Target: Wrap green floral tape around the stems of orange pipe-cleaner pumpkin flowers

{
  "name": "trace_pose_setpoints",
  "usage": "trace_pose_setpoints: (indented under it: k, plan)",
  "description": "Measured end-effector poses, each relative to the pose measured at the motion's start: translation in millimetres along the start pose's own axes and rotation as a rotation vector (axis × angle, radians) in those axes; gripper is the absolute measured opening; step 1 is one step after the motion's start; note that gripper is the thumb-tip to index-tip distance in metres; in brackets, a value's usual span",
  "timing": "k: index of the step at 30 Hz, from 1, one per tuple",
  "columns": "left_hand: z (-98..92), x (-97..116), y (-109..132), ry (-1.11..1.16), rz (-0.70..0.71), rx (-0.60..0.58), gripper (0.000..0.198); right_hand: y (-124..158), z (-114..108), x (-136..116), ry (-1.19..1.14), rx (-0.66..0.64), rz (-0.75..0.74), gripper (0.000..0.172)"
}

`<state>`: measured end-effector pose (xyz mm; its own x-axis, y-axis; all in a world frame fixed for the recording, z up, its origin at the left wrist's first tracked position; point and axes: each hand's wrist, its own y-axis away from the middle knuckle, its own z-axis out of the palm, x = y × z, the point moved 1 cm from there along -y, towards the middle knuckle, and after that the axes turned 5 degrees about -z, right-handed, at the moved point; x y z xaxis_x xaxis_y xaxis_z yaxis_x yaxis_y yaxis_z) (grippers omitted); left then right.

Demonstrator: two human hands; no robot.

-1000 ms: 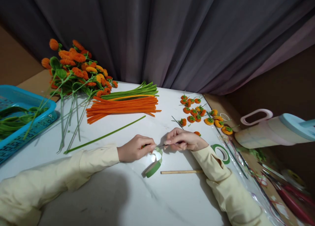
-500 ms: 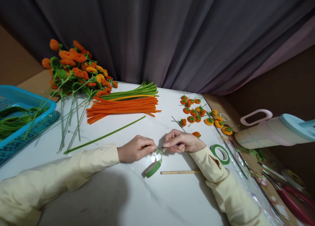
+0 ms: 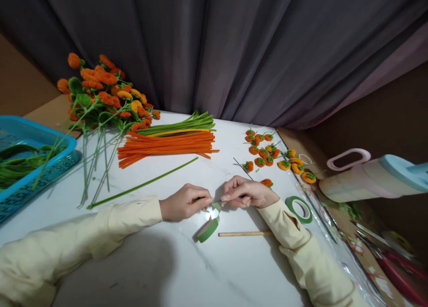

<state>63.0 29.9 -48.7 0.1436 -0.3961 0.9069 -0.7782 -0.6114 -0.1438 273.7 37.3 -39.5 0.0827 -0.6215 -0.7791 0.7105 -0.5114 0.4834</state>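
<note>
My left hand (image 3: 187,201) is closed in a pinch, with a bit of orange and green just visible inside its curled fingers. My right hand (image 3: 245,192) pinches a thin dark wire stem (image 3: 218,202) that spans the small gap to the left fingertips. From that gap a strip of green floral tape (image 3: 217,206) runs down to its roll (image 3: 207,229), which stands tilted on the table below the hands. Just past my right hand lie a small orange pipe-cleaner pumpkin (image 3: 266,182) and another one (image 3: 249,166) with a wire stem.
Orange pipe cleaners (image 3: 167,145) and green ones (image 3: 187,122) lie beyond the hands, a flower bunch (image 3: 103,81) behind. A blue basket (image 3: 67,157) stands left. Right are a second tape roll (image 3: 290,205), a wooden stick (image 3: 244,234), a tumbler (image 3: 361,177) and red-handled pliers (image 3: 397,275).
The tape roll below the hands has shifted very slightly. Both hands keep nearly the same place and grip.
</note>
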Motion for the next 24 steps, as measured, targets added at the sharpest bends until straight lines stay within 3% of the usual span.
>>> trace_pose_setpoints:
  k: [24]
  plan:
    - [0.2,1.0,-0.7,0.014,-0.039,0.025,0.032,-1.4,1.8,0.8,0.112,0.028,-0.015,0.025]
